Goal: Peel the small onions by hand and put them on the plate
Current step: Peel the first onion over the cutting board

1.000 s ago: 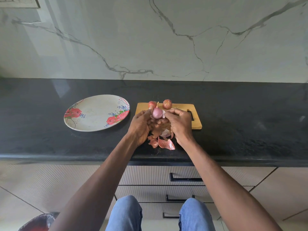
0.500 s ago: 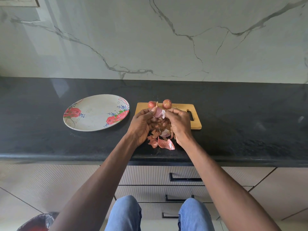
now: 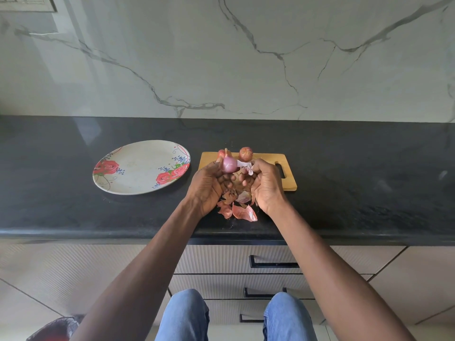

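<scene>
Onion (image 3: pixel 229 165) number one, nearly bare, is gripped by the left hand (image 3: pixel 209 185) above the board (image 3: pixel 268 161) while skin (image 3: pixel 247 166) is pinched by the right hand (image 3: pixel 267 184); two unpeeled onions (image 3: pixel 245 154) are left, and nothing is seen on the plate (image 3: pixel 138 168).

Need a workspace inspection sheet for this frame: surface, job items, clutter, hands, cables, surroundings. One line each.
Surface: black stone counter, a wooden cutting board on it at centre.
Job's things: peeled onion held above the board; two unpeeled onions at the board's far edge; floral plate left of the board, no onions on it.
Clutter: loose onion skins piled on the counter in front of the board.
Grippers: left hand holds the peeled onion; right hand pinches a strip of skin coming off it.
Cables: nothing seen.
Surroundings: marble backsplash behind; drawers with dark handles below the counter.
</scene>
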